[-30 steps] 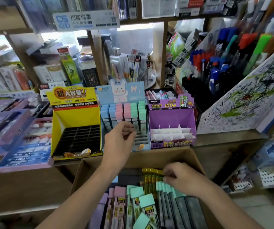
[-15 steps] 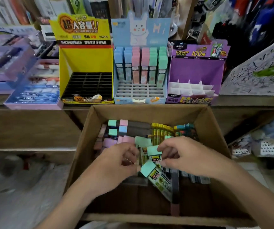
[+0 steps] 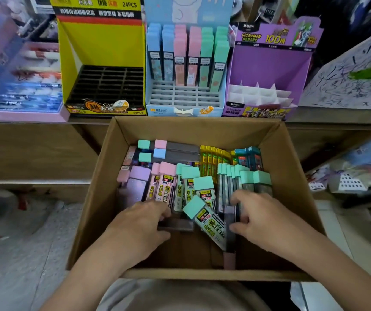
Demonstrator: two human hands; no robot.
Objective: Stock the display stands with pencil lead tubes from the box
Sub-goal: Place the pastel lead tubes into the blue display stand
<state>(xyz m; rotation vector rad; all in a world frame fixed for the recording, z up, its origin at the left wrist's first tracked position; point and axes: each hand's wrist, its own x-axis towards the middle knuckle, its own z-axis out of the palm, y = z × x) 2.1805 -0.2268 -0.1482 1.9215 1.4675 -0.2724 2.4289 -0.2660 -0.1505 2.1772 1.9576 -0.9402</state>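
Tubes (image 3: 204, 191) of pencil lead lie packed in the open cardboard box (image 3: 288, 176) – green, pink, lilac and blue caps, with yellow and teal packs at the far right. Both hands are down inside, near the front wall. Left hand (image 3: 139, 223) has its fingers curled over a dark tube (image 3: 177, 226) lying crosswise, thumb under it, grasping it. Right hand (image 3: 267, 218) pinches a long pink-capped tube (image 3: 231, 241) between thumb and curled fingers, cap end pointing toward the person. Between the hands a green-capped tube (image 3: 204, 217) lies tilted on the pile. Beyond the box, three stands sit side by side on the shelf (image 3: 337, 114) – yellow stand (image 3: 101, 46) at left with a black slot grid, blue stand (image 3: 184, 97) in the middle with blue, pink and green tubes upright in its back rows, purple stand (image 3: 269, 63) at right with white dividers.
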